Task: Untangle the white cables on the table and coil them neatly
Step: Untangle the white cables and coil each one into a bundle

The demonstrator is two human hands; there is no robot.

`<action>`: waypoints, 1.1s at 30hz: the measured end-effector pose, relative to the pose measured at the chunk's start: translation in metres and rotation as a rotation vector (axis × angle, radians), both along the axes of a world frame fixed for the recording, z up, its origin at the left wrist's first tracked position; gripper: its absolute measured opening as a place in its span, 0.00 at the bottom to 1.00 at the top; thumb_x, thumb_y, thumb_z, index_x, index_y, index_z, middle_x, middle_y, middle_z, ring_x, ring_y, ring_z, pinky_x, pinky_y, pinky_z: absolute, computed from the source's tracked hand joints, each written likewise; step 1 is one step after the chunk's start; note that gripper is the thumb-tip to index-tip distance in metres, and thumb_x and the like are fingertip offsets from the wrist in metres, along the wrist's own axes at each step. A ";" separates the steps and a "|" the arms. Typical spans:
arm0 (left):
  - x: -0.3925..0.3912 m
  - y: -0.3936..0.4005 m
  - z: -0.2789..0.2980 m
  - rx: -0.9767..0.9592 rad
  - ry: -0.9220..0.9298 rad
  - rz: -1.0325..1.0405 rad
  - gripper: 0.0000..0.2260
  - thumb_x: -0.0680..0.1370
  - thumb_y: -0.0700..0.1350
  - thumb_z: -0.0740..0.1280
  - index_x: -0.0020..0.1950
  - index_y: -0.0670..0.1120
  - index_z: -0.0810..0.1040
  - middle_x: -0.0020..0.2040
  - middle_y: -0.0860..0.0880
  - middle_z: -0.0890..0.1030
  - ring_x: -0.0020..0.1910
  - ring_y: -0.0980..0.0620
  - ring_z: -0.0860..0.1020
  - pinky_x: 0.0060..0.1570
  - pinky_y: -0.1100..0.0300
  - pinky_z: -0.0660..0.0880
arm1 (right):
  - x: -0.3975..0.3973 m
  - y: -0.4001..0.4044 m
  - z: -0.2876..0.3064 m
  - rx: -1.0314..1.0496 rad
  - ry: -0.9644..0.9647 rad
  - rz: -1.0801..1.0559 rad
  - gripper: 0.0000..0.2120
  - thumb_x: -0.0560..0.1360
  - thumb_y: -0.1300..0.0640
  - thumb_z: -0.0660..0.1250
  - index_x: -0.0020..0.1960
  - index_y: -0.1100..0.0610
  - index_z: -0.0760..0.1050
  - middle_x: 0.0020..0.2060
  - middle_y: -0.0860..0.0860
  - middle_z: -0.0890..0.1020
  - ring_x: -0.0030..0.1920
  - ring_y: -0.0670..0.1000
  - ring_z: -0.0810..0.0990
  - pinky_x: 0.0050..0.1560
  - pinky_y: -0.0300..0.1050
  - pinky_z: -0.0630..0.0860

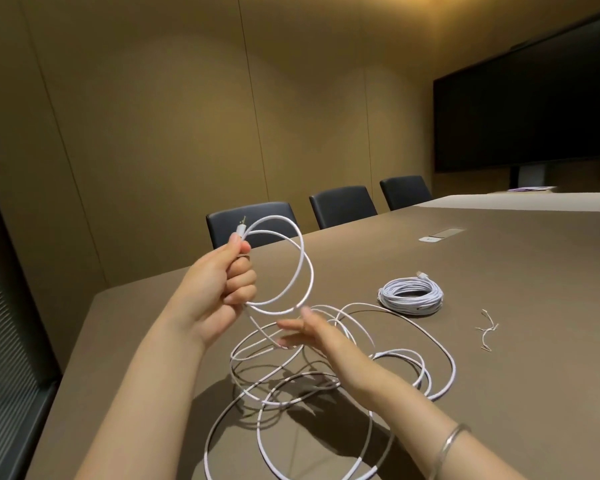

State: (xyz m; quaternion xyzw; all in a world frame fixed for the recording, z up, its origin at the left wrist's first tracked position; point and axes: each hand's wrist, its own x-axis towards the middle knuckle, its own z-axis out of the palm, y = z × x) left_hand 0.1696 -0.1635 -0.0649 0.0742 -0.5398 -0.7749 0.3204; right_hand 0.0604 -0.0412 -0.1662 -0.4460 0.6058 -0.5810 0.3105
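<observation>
My left hand (pixel 219 284) grips two raised loops of the white cable (pixel 288 271), fingers curled around them. My right hand (pixel 309 332) hovers blurred above the tangle on the tabletop (pixel 516 271), fingers straight, holding nothing.

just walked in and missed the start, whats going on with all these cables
A person is winding a white cable into a coil. The left hand grips a couple of raised loops with the plug end sticking up, while the right hand, fingers straight, reaches toward the slack. Most of that cable still lies in loose, overlapping loops on the table. A finished coil sits further back, with a small twist tie beside it.
</observation>
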 end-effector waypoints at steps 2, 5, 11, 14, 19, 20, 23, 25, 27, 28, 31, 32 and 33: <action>0.005 -0.005 0.003 0.041 0.020 0.015 0.13 0.84 0.49 0.58 0.41 0.46 0.69 0.26 0.55 0.57 0.20 0.60 0.55 0.17 0.69 0.52 | -0.004 0.003 -0.006 0.077 0.316 -0.047 0.20 0.73 0.42 0.64 0.60 0.49 0.79 0.56 0.43 0.82 0.59 0.42 0.77 0.65 0.43 0.69; 0.010 -0.011 0.004 0.054 0.006 0.050 0.13 0.84 0.49 0.58 0.41 0.46 0.69 0.26 0.54 0.57 0.20 0.60 0.55 0.16 0.69 0.52 | -0.011 0.001 -0.012 0.144 0.871 -0.227 0.12 0.75 0.47 0.67 0.56 0.49 0.78 0.54 0.44 0.81 0.58 0.47 0.76 0.60 0.43 0.70; 0.023 -0.030 0.005 0.029 -0.016 0.204 0.13 0.84 0.48 0.58 0.41 0.46 0.69 0.26 0.54 0.57 0.19 0.59 0.55 0.16 0.68 0.52 | -0.024 0.008 -0.004 0.187 1.091 -0.587 0.09 0.78 0.48 0.62 0.53 0.49 0.78 0.49 0.47 0.80 0.60 0.53 0.70 0.56 0.47 0.66; 0.031 -0.041 0.005 0.041 -0.011 0.311 0.13 0.84 0.48 0.58 0.41 0.46 0.69 0.25 0.54 0.59 0.19 0.59 0.56 0.16 0.67 0.54 | -0.030 0.013 -0.002 0.322 1.164 -0.659 0.09 0.79 0.48 0.60 0.54 0.48 0.75 0.54 0.46 0.81 0.59 0.53 0.68 0.50 0.47 0.63; 0.042 -0.061 -0.002 0.126 0.016 0.396 0.13 0.84 0.49 0.58 0.41 0.46 0.70 0.23 0.55 0.59 0.19 0.58 0.56 0.16 0.67 0.54 | -0.047 0.027 0.009 0.509 1.176 -0.791 0.11 0.79 0.47 0.59 0.53 0.52 0.74 0.52 0.51 0.82 0.60 0.56 0.70 0.45 0.48 0.62; 0.044 -0.064 -0.003 0.144 0.023 0.404 0.13 0.84 0.49 0.58 0.41 0.46 0.71 0.23 0.54 0.60 0.19 0.57 0.56 0.16 0.67 0.54 | -0.051 0.030 0.010 0.533 1.166 -0.801 0.13 0.79 0.44 0.59 0.53 0.53 0.74 0.52 0.51 0.82 0.60 0.56 0.72 0.46 0.48 0.64; 0.048 -0.070 -0.006 0.160 0.012 0.429 0.13 0.84 0.50 0.59 0.42 0.46 0.71 0.23 0.54 0.60 0.19 0.57 0.56 0.17 0.67 0.54 | -0.057 0.038 0.013 0.512 1.005 -0.787 0.18 0.77 0.39 0.62 0.44 0.52 0.79 0.44 0.52 0.83 0.52 0.56 0.78 0.43 0.45 0.70; 0.047 -0.068 -0.007 0.081 -0.046 0.465 0.13 0.84 0.50 0.59 0.43 0.46 0.72 0.24 0.54 0.61 0.20 0.58 0.57 0.17 0.67 0.55 | -0.060 0.040 0.014 0.426 0.845 -0.771 0.22 0.73 0.37 0.66 0.34 0.55 0.79 0.30 0.50 0.80 0.40 0.54 0.79 0.35 0.43 0.69; 0.043 -0.064 -0.009 -0.040 -0.125 0.491 0.12 0.84 0.50 0.59 0.44 0.45 0.73 0.23 0.54 0.62 0.20 0.58 0.58 0.17 0.67 0.57 | -0.061 0.039 0.016 0.325 0.710 -0.724 0.22 0.72 0.38 0.68 0.30 0.55 0.80 0.22 0.49 0.77 0.31 0.50 0.78 0.34 0.44 0.72; 0.040 -0.060 -0.009 -0.096 -0.153 0.481 0.12 0.84 0.49 0.59 0.45 0.44 0.72 0.23 0.55 0.62 0.20 0.59 0.58 0.17 0.67 0.57 | -0.059 0.039 0.018 0.274 0.651 -0.683 0.21 0.73 0.39 0.68 0.30 0.54 0.81 0.21 0.47 0.77 0.28 0.46 0.76 0.35 0.44 0.72; 0.028 -0.046 -0.010 -0.219 -0.203 0.391 0.11 0.84 0.46 0.59 0.44 0.44 0.70 0.23 0.55 0.60 0.19 0.59 0.56 0.17 0.69 0.55 | -0.048 0.034 0.027 0.103 0.447 -0.533 0.19 0.78 0.44 0.65 0.36 0.55 0.83 0.26 0.49 0.83 0.22 0.41 0.68 0.32 0.41 0.67; 0.024 -0.041 -0.011 -0.256 -0.228 0.360 0.11 0.84 0.46 0.59 0.44 0.44 0.70 0.24 0.54 0.60 0.20 0.59 0.56 0.17 0.69 0.55 | -0.043 0.033 0.030 0.046 0.383 -0.506 0.19 0.79 0.45 0.63 0.39 0.56 0.83 0.27 0.51 0.83 0.21 0.41 0.66 0.31 0.40 0.66; 0.021 -0.036 -0.011 -0.291 -0.250 0.331 0.11 0.84 0.47 0.59 0.43 0.44 0.70 0.24 0.54 0.59 0.20 0.58 0.56 0.17 0.68 0.55 | -0.039 0.031 0.031 -0.008 0.330 -0.494 0.18 0.80 0.46 0.62 0.40 0.56 0.83 0.27 0.52 0.83 0.22 0.43 0.65 0.31 0.40 0.65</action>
